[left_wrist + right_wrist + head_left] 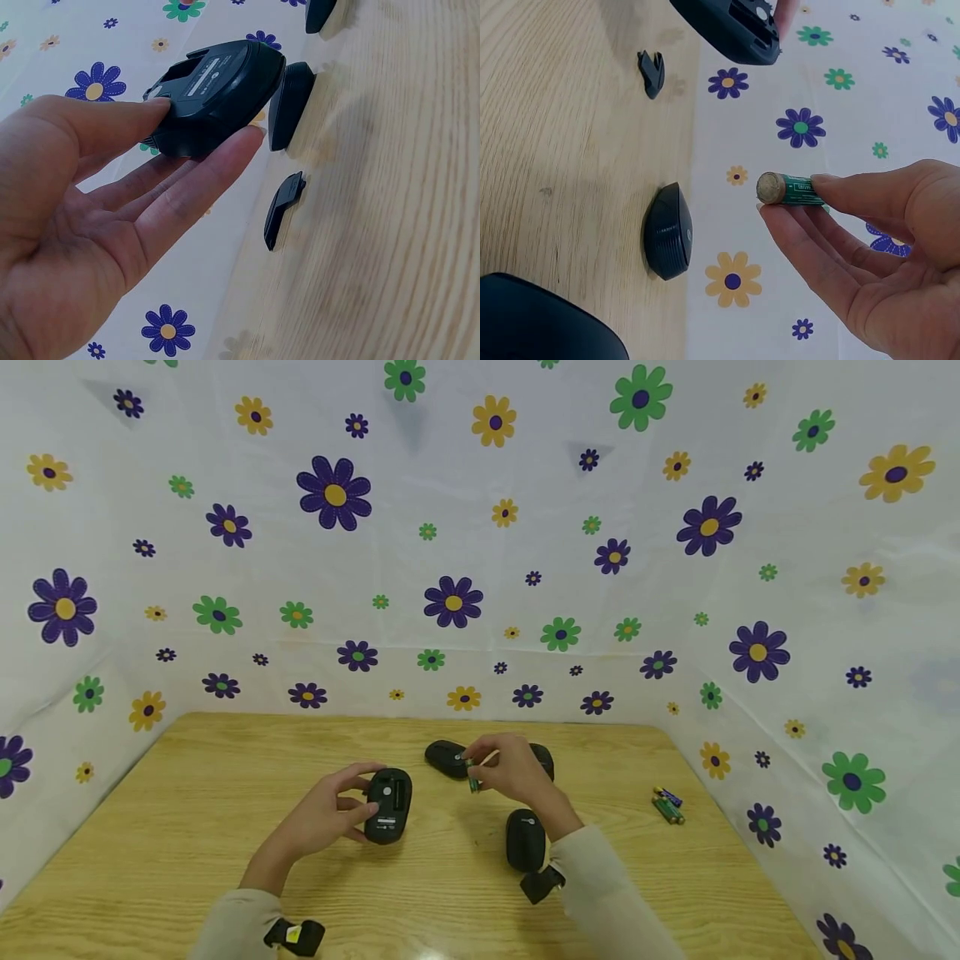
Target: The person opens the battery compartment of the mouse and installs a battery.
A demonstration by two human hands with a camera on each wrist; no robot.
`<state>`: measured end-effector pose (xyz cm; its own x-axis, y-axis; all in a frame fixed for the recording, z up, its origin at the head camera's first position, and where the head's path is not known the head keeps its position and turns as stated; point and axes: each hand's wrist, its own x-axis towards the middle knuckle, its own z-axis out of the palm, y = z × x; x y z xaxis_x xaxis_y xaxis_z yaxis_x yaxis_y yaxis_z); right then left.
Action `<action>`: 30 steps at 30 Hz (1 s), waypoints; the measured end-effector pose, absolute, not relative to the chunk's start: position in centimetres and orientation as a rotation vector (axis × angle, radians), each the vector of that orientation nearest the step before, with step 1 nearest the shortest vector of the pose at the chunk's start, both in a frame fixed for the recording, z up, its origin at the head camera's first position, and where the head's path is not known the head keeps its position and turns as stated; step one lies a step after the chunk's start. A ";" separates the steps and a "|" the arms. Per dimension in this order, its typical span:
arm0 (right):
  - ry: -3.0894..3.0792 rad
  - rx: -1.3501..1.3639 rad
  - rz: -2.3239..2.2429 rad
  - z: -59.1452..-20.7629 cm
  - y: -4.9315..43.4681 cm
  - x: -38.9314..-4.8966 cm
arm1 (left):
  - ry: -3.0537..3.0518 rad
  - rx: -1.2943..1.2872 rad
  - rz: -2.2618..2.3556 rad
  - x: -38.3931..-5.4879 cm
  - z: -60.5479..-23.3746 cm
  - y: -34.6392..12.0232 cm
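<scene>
My left hand (326, 814) holds a black computer mouse (388, 818) above the table, its underside turned up and its battery compartment uncovered. The thumb lies on the underside and the fingers support the other side. Whether a battery sits in that compartment I cannot tell. To the right, my right hand (513, 768) pinches a green battery (799, 190) between thumb and fingers, one flat end pointing away from the palm. The two hands are apart. A small black battery cover (285, 210) lies on the table beneath the held mouse.
On the wooden table (247, 760) lie another black mouse (446, 759) at the back, one (543, 762) partly behind my right hand, and one (525, 841) by the right wrist. Several loose batteries (667, 807) lie at the right. Flower-patterned cloth (480, 668) surrounds the table's back and sides.
</scene>
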<state>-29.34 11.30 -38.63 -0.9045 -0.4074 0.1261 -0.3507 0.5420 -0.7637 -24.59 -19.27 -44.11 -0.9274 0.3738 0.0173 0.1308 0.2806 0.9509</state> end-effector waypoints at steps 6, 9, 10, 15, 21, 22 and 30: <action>2.696 -0.667 -1.306 -38.6 10.7 -29.2 | 2.323 0.477 1.701 -24.8 -44.3 -19.2; 2.692 -0.667 -1.299 -38.5 10.4 -29.2 | 2.321 0.476 1.701 -24.8 -44.4 -19.2; 2.689 -0.668 -1.298 -38.5 10.4 -29.2 | 2.320 0.475 1.700 -24.8 -44.4 -19.2; 2.687 -0.669 -1.293 -38.4 10.0 -29.2 | 2.325 0.476 1.692 -24.8 -44.4 -19.2; 2.678 -0.676 -1.310 -38.4 9.7 -29.1 | 2.331 0.481 1.689 -24.8 -44.4 -19.2; 2.678 -0.677 -1.312 -38.4 9.7 -29.1 | 2.332 0.481 1.689 -24.7 -44.4 -19.2; 2.676 -0.717 -1.316 -38.6 8.9 -29.0 | 2.331 0.470 1.697 -24.7 -44.3 -19.0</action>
<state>-29.00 8.93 -38.59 -0.8880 -0.4395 0.1354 -0.3756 0.5233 -0.7649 -24.66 -18.95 -44.29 -0.9246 0.3807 0.0105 0.1269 0.2820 0.9510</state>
